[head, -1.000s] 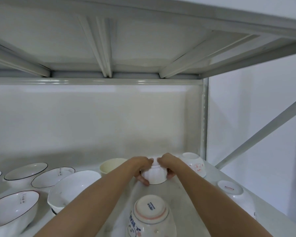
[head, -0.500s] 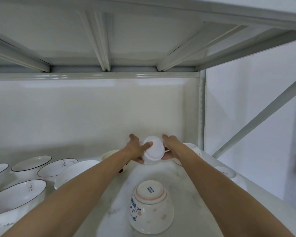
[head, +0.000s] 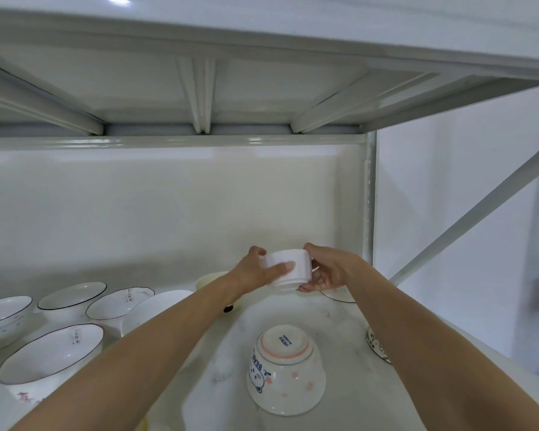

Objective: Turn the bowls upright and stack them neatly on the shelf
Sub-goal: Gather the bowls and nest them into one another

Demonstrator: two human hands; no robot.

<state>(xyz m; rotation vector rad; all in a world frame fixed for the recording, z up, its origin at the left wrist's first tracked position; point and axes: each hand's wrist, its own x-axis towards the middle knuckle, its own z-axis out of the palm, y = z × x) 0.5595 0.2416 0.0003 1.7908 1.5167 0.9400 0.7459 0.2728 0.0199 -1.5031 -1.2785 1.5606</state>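
Centre frame, the left hand [head: 255,273] and right hand [head: 327,270] hold a small white bowl [head: 288,269] above the shelf [head: 333,325], fingers curled round opposite sides. The bowl is probably light, rigid, glazed, slippery and breakable. Grip it by the side walls.

A small white ribbed bowl [head: 290,269] is held off the shelf [head: 333,325] at the far middle, roughly upright; near it, a bear-printed bowl [head: 285,368] sits upside down, foot ring up; to the left, dark-rimmed white bowls [head: 50,353] stand upright, unstacked; a cream bowl [head: 209,279] peeks out behind.
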